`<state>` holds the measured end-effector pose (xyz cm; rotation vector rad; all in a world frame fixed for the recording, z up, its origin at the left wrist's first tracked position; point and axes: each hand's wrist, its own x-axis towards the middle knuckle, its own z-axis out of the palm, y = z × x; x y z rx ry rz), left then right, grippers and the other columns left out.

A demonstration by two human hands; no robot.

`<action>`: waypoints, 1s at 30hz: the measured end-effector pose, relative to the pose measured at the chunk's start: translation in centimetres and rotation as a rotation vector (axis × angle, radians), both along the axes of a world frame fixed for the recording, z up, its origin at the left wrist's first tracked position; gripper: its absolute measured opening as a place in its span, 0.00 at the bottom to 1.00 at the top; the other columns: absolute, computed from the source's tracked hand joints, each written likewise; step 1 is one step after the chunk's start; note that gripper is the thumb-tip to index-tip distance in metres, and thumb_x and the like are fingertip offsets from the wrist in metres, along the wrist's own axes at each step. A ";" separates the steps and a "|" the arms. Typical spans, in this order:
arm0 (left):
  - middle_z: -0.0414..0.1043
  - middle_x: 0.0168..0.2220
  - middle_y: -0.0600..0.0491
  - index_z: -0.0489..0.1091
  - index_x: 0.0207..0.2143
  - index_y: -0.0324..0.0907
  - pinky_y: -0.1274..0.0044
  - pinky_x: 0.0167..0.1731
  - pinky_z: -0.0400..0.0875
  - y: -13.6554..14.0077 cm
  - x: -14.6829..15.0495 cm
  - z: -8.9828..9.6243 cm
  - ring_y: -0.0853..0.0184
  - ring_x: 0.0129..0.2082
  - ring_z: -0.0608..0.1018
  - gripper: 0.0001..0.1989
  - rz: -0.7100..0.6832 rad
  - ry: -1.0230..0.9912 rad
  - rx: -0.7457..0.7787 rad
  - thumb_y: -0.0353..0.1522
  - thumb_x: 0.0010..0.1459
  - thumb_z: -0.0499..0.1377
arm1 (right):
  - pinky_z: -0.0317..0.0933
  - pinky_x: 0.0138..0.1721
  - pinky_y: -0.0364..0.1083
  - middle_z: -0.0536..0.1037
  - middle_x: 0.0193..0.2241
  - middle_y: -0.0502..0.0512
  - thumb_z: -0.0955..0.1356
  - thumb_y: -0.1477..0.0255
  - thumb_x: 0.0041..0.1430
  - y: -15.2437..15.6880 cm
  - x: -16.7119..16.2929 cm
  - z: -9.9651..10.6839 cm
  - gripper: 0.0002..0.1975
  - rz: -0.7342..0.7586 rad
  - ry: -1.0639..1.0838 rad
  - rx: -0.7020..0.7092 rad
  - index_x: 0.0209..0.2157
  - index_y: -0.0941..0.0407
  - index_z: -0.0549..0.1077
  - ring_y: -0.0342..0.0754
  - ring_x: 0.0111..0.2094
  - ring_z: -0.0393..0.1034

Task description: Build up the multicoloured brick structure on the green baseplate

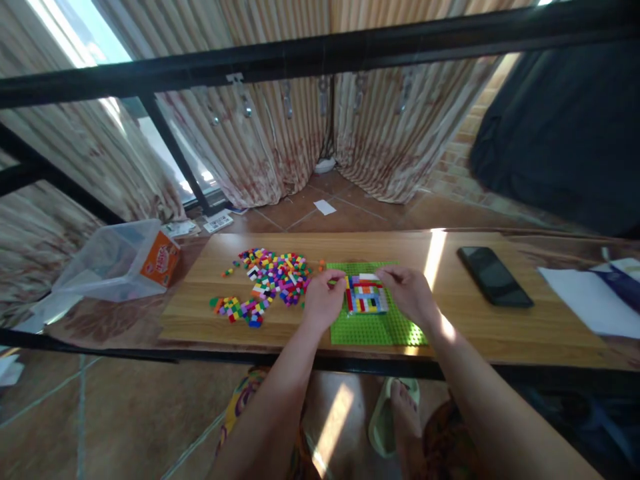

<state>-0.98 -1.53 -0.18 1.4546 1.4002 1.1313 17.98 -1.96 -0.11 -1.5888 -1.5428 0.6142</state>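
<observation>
Pleated curtains (280, 147) hang along the far side of the room, behind a dark metal rail (320, 53), and in front of me stands a long wooden table (195, 327). On it I count one green baseplate (370, 331), one brick build (367, 298) on that plate, and one black phone (494, 277). The loose bricks (287, 277) are too many and too small to count; they spread left of the plate, trailing into a thinner band nearer the front. One clear plastic bin (115, 260) sits past the table's left end.

Both forearms reach in from the near edge, converging over the plate. The left hand (324, 298) is at the build's left side, fingers curled, thumb and forefinger close together. The right hand (409, 291) is curled at the upper right corner, fingertips beside a white brick (369, 277). From here I can't tell whether either grips a piece.

The plate's near edge lies close to the table's front edge. Sunlit wood stretches between plate and phone; the bricks crowd the left hand's side.
</observation>
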 end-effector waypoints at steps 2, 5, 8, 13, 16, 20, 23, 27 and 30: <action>0.80 0.33 0.50 0.78 0.33 0.41 0.74 0.35 0.70 -0.1 0.2 0.3 0.66 0.29 0.77 0.07 -0.012 0.074 0.023 0.26 0.55 0.59 | 0.64 0.35 0.45 0.82 0.29 0.53 0.65 0.64 0.59 0.2 -0.2 -0.2 0.14 0.027 -0.038 -0.012 0.30 0.56 0.80 0.48 0.32 0.74; 0.80 0.34 0.50 0.78 0.32 0.41 0.74 0.37 0.70 -0.2 0.4 0.7 0.65 0.30 0.77 0.08 -0.028 0.138 0.040 0.25 0.54 0.59 | 0.63 0.35 0.45 0.81 0.29 0.53 0.64 0.64 0.60 0.3 -0.4 -0.2 0.14 0.046 -0.079 -0.003 0.30 0.54 0.80 0.47 0.32 0.74; 0.80 0.33 0.50 0.79 0.32 0.42 0.72 0.39 0.70 -0.2 0.5 0.8 0.65 0.30 0.77 0.08 -0.048 0.156 0.033 0.24 0.54 0.60 | 0.63 0.35 0.44 0.81 0.29 0.52 0.65 0.64 0.60 0.2 -0.4 0.0 0.14 0.052 -0.083 0.001 0.31 0.54 0.80 0.47 0.32 0.74; 0.79 0.34 0.50 0.79 0.32 0.43 0.70 0.44 0.71 -0.1 0.6 0.5 0.64 0.31 0.77 0.10 -0.066 0.096 0.027 0.23 0.52 0.61 | 0.64 0.34 0.45 0.81 0.29 0.52 0.65 0.65 0.61 -0.1 -0.7 0.1 0.13 0.074 -0.104 0.003 0.32 0.54 0.80 0.47 0.31 0.74; 0.79 0.36 0.49 0.79 0.33 0.44 0.68 0.46 0.71 -0.2 0.7 0.4 0.63 0.32 0.77 0.11 -0.068 0.143 0.057 0.22 0.51 0.61 | 0.64 0.37 0.46 0.82 0.32 0.53 0.65 0.66 0.62 -0.3 -0.7 0.0 0.12 0.101 -0.147 0.033 0.33 0.54 0.80 0.48 0.35 0.75; 0.78 0.37 0.48 0.79 0.35 0.43 0.67 0.48 0.71 -0.4 0.8 0.4 0.62 0.34 0.77 0.12 -0.087 0.204 0.085 0.22 0.51 0.60 | 0.65 0.40 0.47 0.82 0.35 0.54 0.65 0.68 0.62 -0.3 -0.4 0.0 0.11 0.170 -0.173 0.060 0.36 0.54 0.80 0.49 0.37 0.75; 0.77 0.38 0.47 0.79 0.35 0.42 0.67 0.48 0.71 -0.4 0.7 0.5 0.62 0.36 0.77 0.11 -0.094 0.220 0.083 0.23 0.52 0.60 | 0.66 0.40 0.47 0.81 0.36 0.54 0.65 0.69 0.61 -0.4 -0.2 0.1 0.11 0.198 -0.151 0.066 0.37 0.54 0.79 0.48 0.37 0.75; 0.77 0.37 0.49 0.79 0.34 0.43 0.68 0.49 0.70 -0.5 0.5 0.7 0.62 0.36 0.77 0.11 -0.091 0.174 0.095 0.23 0.51 0.61 | 0.67 0.39 0.46 0.82 0.34 0.52 0.66 0.68 0.60 -0.7 0.2 0.6 0.10 0.176 -0.120 0.075 0.36 0.53 0.80 0.48 0.35 0.75; 0.78 0.37 0.48 0.79 0.34 0.43 0.68 0.47 0.71 -0.4 0.2 0.8 0.62 0.35 0.77 0.11 -0.111 0.199 0.103 0.23 0.52 0.60 | 0.66 0.36 0.46 0.81 0.32 0.51 0.66 0.67 0.59 -1.2 0.9 1.0 0.10 0.171 -0.118 0.066 0.35 0.53 0.80 0.47 0.33 0.75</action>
